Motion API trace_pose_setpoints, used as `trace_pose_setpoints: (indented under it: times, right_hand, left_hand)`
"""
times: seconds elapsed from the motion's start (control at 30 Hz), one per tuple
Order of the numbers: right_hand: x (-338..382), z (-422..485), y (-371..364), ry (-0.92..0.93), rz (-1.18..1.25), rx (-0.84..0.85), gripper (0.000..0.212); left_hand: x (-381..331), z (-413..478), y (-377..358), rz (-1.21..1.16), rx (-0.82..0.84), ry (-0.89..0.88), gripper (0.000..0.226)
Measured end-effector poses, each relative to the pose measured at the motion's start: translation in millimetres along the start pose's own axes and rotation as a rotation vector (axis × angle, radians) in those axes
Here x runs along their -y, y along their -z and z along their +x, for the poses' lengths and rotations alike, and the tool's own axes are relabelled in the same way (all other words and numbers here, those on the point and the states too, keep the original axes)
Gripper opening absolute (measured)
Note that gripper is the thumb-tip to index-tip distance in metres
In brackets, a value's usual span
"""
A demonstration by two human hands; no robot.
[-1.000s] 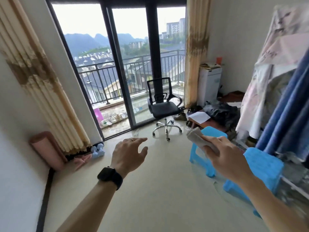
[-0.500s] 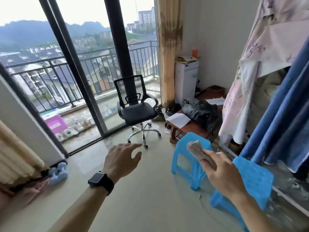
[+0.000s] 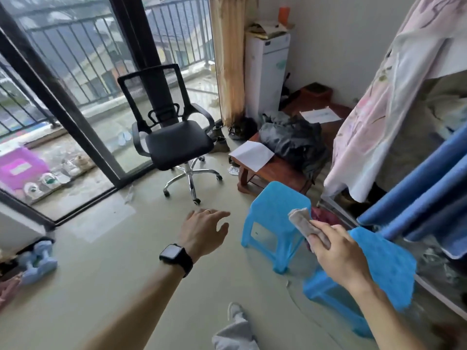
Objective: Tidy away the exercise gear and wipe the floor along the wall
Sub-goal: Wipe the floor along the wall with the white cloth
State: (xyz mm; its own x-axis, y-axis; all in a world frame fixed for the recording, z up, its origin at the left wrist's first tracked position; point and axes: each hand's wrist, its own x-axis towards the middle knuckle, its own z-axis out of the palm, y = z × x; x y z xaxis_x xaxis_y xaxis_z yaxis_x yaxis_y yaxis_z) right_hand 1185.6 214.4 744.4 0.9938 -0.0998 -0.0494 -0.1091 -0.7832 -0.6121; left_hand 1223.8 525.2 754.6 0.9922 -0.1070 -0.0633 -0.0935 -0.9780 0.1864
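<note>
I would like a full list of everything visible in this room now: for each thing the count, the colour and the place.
dumbbells: two, it seems, light blue, floor at far left
chair: one, black, before the glass door
far stool: one, blue, centre floor
near stool: one, blue, under the right wrist
table: one, brown, low, behind the far stool
papers: two, white, on and behind the table
heap: one, dark grey, on the table
cabinet: one, white, in the corner
curtain: one, beige, left of the cabinet
cloth: one, beige, in the right hand's grip
watch: one, black, left wrist
left hand: open, over the floor
right hand: holds the cloth
</note>
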Motion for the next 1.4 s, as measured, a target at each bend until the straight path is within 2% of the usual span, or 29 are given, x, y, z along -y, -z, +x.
trace_pose_setpoints:
  times: [0.37,0.67,0.93,1.03,1.13,1.2,1.3,1.4]
  right_hand:
    - [-59.7,161.2,-74.2,-0.285,-0.082,0.162,0.03]
    - [-130.7,269.6,-157.0,-0.502,0.015,0.259,0.034]
    - [-188.1,339.6,-223.2,-0.573,-0.061,0.44,0.034]
    - [-209.4,367.2,-249.7,-0.589,-0.067,0.403,0.033]
    - [-226.1,391.4,-275.1,-0.618,-0.061,0.284,0.033]
    - [-234.6,405.6,-293.7,-0.618,-0.03,0.148,0.035]
    - [-245.4,414.6,-320.7,-0.503,-0.042,-0.02,0.042]
    - [-263.8,409.4,-348.4,-0.412,-0.2,0.052,0.061]
  left_hand:
    - [-19.6,210.8,-94.1,-0.018,0.293,-0.135,0.044]
    - [-47.5,331.7,-184.0,0.029,0.498,-0.148,0.049]
    - [-53.2,410.2,-281.6,0.119,0.694,-0.177,0.06]
    - [-51.7,439.4,-323.8,0.171,0.727,-0.257,0.062]
    - [-50.9,471.4,-365.9,0.201,0.725,-0.342,0.065]
    - [-49.0,492.8,-393.1,0.199,0.681,-0.399,0.067]
    - [-44.1,513.7,-424.2,0.17,0.55,-0.519,0.07]
    - [-37.0,526.1,-454.7,0.162,0.513,-0.603,0.073]
